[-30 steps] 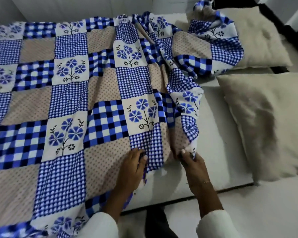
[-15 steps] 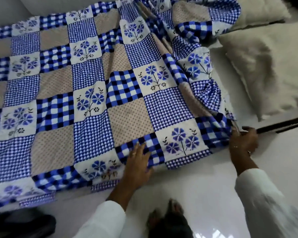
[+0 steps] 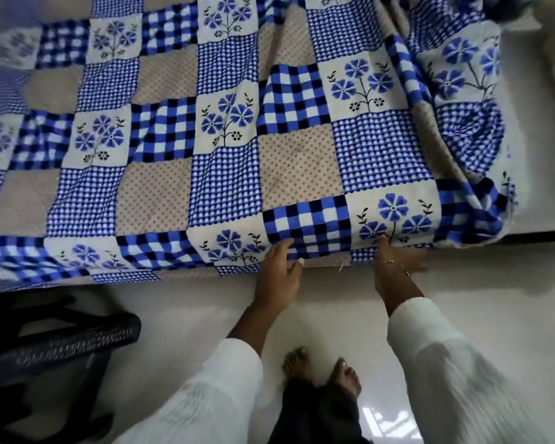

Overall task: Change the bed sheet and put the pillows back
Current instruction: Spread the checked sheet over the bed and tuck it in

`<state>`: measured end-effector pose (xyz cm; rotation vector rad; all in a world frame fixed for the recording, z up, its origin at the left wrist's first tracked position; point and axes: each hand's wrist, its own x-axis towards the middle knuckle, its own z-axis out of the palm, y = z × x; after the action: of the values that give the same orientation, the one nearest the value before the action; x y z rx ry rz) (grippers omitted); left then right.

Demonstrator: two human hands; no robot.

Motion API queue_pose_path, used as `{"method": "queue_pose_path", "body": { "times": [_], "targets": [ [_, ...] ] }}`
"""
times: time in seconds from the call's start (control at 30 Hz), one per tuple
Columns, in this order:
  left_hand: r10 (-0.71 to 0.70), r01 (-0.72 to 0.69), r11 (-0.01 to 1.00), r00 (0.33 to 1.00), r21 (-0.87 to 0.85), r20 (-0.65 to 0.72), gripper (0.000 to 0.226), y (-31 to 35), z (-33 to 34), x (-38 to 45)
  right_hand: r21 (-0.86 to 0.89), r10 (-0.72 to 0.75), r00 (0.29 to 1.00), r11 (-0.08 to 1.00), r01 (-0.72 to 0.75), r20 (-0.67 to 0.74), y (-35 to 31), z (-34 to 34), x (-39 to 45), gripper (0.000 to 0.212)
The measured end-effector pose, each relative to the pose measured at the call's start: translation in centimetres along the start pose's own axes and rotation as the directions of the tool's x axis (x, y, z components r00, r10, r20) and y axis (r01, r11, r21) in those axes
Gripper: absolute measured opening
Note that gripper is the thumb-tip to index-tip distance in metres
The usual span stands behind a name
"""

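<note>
Head cam is looking straight down here, so starting at the bottom of the frame: bare feet (image 3: pixel 324 370) on the pale floor (image 3: pixel 189 302), white sleeves coming up from the lower middle and lower right, and a dark plastic stool or chair (image 3: pixel 58 344) at lower left.

Just above that, both hands are at the hanging edge of the bed sheet (image 3: pixel 225 174). The left hand (image 3: pixel 277 272) has its fingers mostly straight and laid against the blue check square at the hem, pressing rather than grabbing. The right hand (image 3: pixel 394 267) is a bit blurred, fingers stretched out along the lower edge under the flower square; looks flat and not clamped on anything, but I can't say for sure whether a finger is hooked under the hem.

The sheet itself covers most of the bed, flat through the middle and left of the frame, but it's bunched into folds at upper right, where bare mattress (image 3: pixel 526 174) is showing.

My take on doing this bit well: keep one palm pinning the edge while the other sweeps sideways toward that right corner, and pull the slack out before tucking. Tuck too early and those folds likely get locked in. Pillows look to be off the upper right edge, too blurry to tell.
</note>
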<state>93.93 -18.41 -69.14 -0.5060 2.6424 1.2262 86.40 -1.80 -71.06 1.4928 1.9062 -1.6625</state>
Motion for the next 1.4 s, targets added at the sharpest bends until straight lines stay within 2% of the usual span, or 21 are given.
{"method": "queue_pose_path", "body": {
  "times": [0.03, 0.1, 0.13, 0.2, 0.3, 0.37, 0.5, 0.63, 0.77, 0.87, 0.97, 1.03, 1.1, 1.17, 1.2, 1.27, 1.3, 1.4],
  "targets": [
    [0.008, -0.008, 1.0, 1.0, 0.005, -0.02, 0.041, -0.2, -0.4, 0.0, -0.077, -0.057, 0.994, 0.996, 0.05, -0.098, -0.5, 0.3, -0.5, 0.095],
    [0.008, -0.006, 1.0, 0.996, 0.026, -0.094, 0.037, -0.3, -1.2, -0.3, -0.132, -0.185, 0.976, 0.977, 0.169, -0.116, -1.6, 0.7, -2.0, 0.081],
    [0.012, -0.006, 0.999, 0.99, 0.039, -0.143, 0.034, -0.1, -1.8, -0.1, -0.177, -0.25, 0.965, 0.956, 0.233, -0.077, -2.1, 1.1, -2.7, 0.076],
    [0.055, -0.038, 0.996, 0.973, 0.078, -0.225, 0.03, -0.2, -2.8, 0.8, -0.287, -0.436, 0.9, 0.86, 0.423, 0.019, -3.0, 2.5, -4.2, 0.059],
    [0.099, -0.062, 0.988, 0.958, 0.142, -0.27, 0.029, -0.6, -4.2, 2.9, -0.349, -0.638, 0.725, 0.638, 0.686, 0.26, -3.8, 5.0, -6.2, 0.04],
    [0.103, -0.054, 0.983, 0.953, 0.175, -0.286, 0.03, -1.2, -5.8, 4.6, -0.317, -0.672, 0.617, 0.53, 0.787, 0.409, -4.1, 7.4, -7.1, 0.031],
    [0.127, -0.032, 0.95, 0.948, 0.31, -0.291, 0.032, -3.6, -9.9, 8.7, -0.303, -0.663, 0.475, 0.366, 0.88, 0.579, -5.1, 13.3, -7.8, 0.026],
    [0.088, 0.034, 0.895, 0.964, 0.445, -0.252, 0.038, -7.0, -16.6, 15.2, -0.281, -0.691, 0.356, 0.225, 0.933, 0.629, -7.2, 21.9, -8.4, 0.026],
    [0.084, 0.087, 0.847, 0.953, 0.524, -0.292, 0.042, -11.3, -25.8, 23.9, -0.243, -0.794, 0.174, 0.034, 0.969, 0.582, -10.9, 33.1, -8.6, 0.018],
    [0.024, 0.134, 0.823, 0.963, 0.553, -0.269, 0.047, -14.8, -33.2, 32.0, -0.289, -0.811, 0.105, -0.082, 0.954, 0.576, -15.0, 42.7, -9.5, 0.009],
    [0.019, 0.161, 0.772, 0.961, 0.615, -0.275, 0.056, -17.6, -39.3, 39.1, -0.383, -0.802, 0.136, -0.123, 0.916, 0.582, -18.9, 51.2, -10.5, 0.025],
    [0.03, 0.128, 0.785, 0.97, 0.607, -0.243, 0.058, -19.4, -42.8, 43.9, -0.443, -0.803, 0.149, -0.155, 0.883, 0.577, -21.4, 56.3, -10.7, 0.033],
    [0.059, 0.109, 0.781, 0.967, 0.615, -0.247, 0.055, -20.1, -45.1, 48.2, -0.502, -0.798, 0.183, -0.165, 0.849, 0.574, -23.6, 60.2, -10.8, 0.052],
    [0.094, 0.104, 0.767, 0.958, 0.633, -0.272, 0.054, -20.2, -47.0, 52.1, -0.548, -0.831, 0.145, -0.214, 0.808, 0.537, -25.5, 63.4, -10.1, 0.072],
    [0.12, 0.099, 0.773, 0.947, 0.627, -0.298, 0.055, -20.2, -47.7, 53.7, -0.543, -0.832, 0.098, -0.262, 0.798, 0.546, -26.1, 64.8, -9.7, 0.07],
    [0.146, 0.094, 0.769, 0.937, 0.633, -0.317, 0.055, -20.3, -49.0, 56.2, -0.487, -0.807, -0.025, -0.38, 0.787, 0.589, -27.1, 66.5, -9.0, 0.045],
    [0.156, 0.075, 0.781, 0.938, 0.619, -0.311, 0.049, -20.6, -49.4, 57.5, -0.446, -0.787, -0.063, -0.412, 0.794, 0.614, -27.7, 67.2, -8.9, 0.034],
    [0.282, -0.008, 0.777, 0.898, 0.629, -0.338, 0.014, -20.9, -49.3, 60.1, -0.398, -0.778, -0.085, -0.408, 0.822, 0.622, -28.8, 68.5, -8.4, 0.02]
  ]
}}
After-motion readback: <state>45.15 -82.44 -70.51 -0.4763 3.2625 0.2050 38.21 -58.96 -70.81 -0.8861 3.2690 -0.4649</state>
